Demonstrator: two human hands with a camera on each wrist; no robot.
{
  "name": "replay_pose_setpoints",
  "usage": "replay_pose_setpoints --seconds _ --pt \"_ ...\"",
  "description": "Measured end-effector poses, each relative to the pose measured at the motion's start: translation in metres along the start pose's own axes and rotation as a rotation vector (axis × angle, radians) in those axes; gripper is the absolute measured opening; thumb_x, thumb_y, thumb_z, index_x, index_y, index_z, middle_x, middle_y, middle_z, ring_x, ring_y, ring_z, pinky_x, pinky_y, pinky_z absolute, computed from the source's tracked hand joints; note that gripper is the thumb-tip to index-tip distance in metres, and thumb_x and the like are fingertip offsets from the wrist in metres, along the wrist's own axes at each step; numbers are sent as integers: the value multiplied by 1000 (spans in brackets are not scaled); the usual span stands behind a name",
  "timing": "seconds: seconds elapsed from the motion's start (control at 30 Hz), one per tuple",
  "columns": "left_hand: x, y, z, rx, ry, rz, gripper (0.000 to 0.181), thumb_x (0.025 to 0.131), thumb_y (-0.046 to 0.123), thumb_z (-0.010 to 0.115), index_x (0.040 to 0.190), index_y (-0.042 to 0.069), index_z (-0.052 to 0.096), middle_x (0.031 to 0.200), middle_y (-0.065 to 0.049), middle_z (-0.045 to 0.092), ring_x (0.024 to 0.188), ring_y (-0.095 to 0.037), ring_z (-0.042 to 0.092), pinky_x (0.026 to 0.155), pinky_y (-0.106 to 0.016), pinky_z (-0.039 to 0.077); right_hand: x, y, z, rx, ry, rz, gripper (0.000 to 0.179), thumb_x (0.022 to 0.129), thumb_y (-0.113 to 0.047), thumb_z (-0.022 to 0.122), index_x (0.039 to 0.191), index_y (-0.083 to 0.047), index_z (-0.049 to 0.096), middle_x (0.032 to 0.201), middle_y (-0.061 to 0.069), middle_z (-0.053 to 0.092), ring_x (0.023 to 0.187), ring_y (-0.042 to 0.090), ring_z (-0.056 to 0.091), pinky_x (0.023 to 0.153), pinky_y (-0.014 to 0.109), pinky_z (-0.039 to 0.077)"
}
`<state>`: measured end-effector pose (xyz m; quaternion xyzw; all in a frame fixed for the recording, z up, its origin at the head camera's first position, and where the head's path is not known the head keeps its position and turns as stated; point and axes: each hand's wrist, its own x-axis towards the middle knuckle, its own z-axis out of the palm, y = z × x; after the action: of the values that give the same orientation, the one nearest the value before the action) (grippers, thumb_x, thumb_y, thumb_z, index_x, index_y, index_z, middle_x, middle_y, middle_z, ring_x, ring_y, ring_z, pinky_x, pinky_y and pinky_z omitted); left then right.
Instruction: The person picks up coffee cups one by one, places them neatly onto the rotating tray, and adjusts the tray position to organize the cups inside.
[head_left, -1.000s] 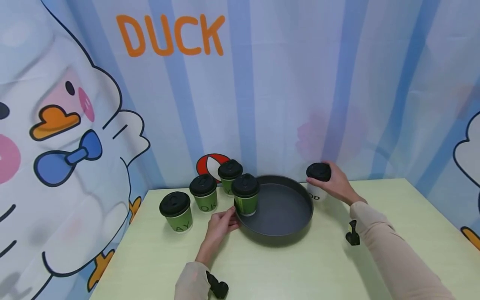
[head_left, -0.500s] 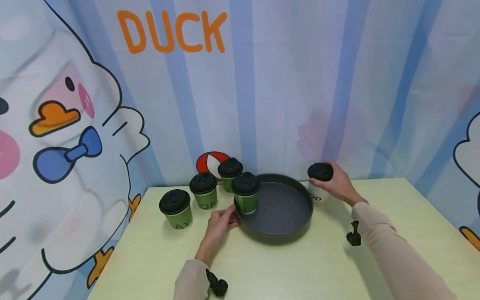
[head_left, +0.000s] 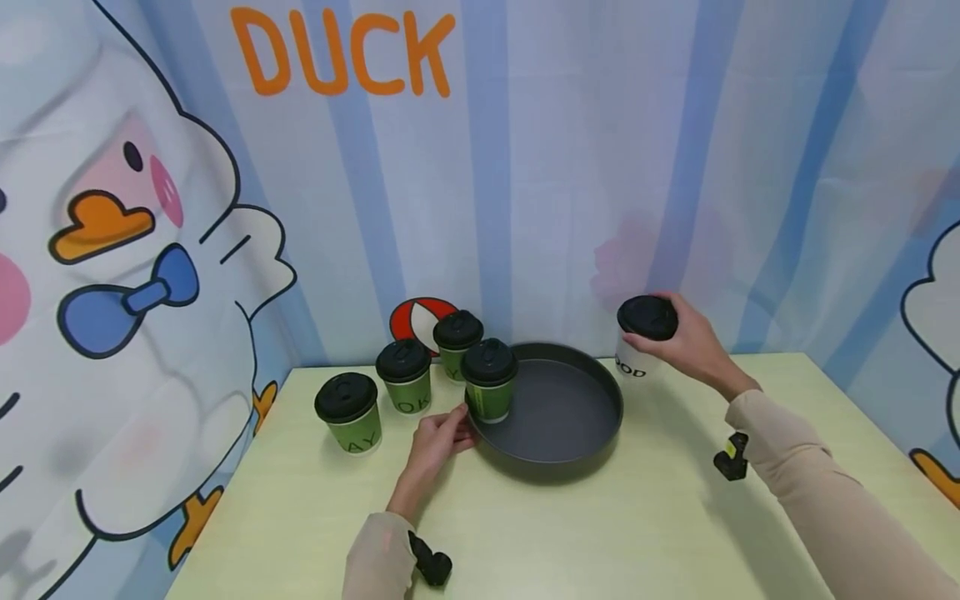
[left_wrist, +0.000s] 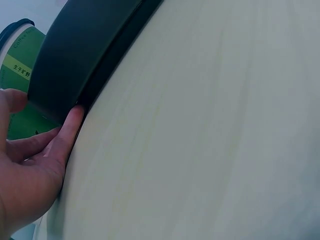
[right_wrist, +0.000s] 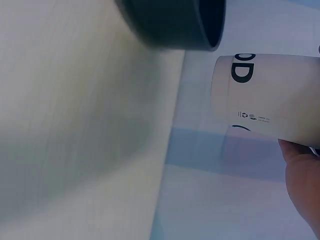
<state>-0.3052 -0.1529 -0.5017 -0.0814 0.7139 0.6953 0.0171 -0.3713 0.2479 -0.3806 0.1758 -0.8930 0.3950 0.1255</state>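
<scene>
A round dark grey baking pan (head_left: 558,417) stands on the table, with one green paper cup (head_left: 491,392) with a black lid inside its left part. My left hand (head_left: 435,442) grips the pan's left edge; in the left wrist view the thumb (left_wrist: 15,100) is at the rim and a finger (left_wrist: 72,125) lies low on the outer wall. To the right of the pan, my right hand (head_left: 693,346) holds a white paper cup (right_wrist: 270,95) by its upper part, just under the black lid (head_left: 647,317). This cup hangs clear of the table, upright, with dark lettering on its side.
Left of the pan stand three more green lidded cups: a front one (head_left: 348,412), a middle one (head_left: 405,379) and a rear one (head_left: 456,346). Behind the pale table (head_left: 570,533) hangs a blue striped curtain (head_left: 555,167) with a printed duck.
My right hand has raised the white cup off the table and moved slightly right with it. The left hand keeps its grip on the pan, which stays in place.
</scene>
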Motion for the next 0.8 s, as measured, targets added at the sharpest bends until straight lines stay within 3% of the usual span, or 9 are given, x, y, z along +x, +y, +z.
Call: replay_pose_setpoints --seconds 0.2,0.47,0.8 --pt "0 0 0 -9 -8 7 53 106 36 58 126 -14 64 103 -16 71 88 -14 71 81 -27 62 -5 -35 8 60 -33 -76 82 89 -35 83 154 -9 41 141 22 53 119 39 59 92 57 52" --pt "0 0 -2 -5 7 7 53 106 36 59 126 -13 65 103 -16 71 88 -15 71 80 -27 62 -15 -75 46 154 -135 -181 78 87 -29 86 151 -15 45 143 14 55 117 32 63 94 53 54" --pt "1 0 0 0 0 0 51 107 35 58 125 -12 65 106 -17 71 90 -16 71 82 -28 62 -32 -92 94 173 -201 -218 81 82 -36 88 150 -17 47 138 7 59 115 23 64 95 47 55"
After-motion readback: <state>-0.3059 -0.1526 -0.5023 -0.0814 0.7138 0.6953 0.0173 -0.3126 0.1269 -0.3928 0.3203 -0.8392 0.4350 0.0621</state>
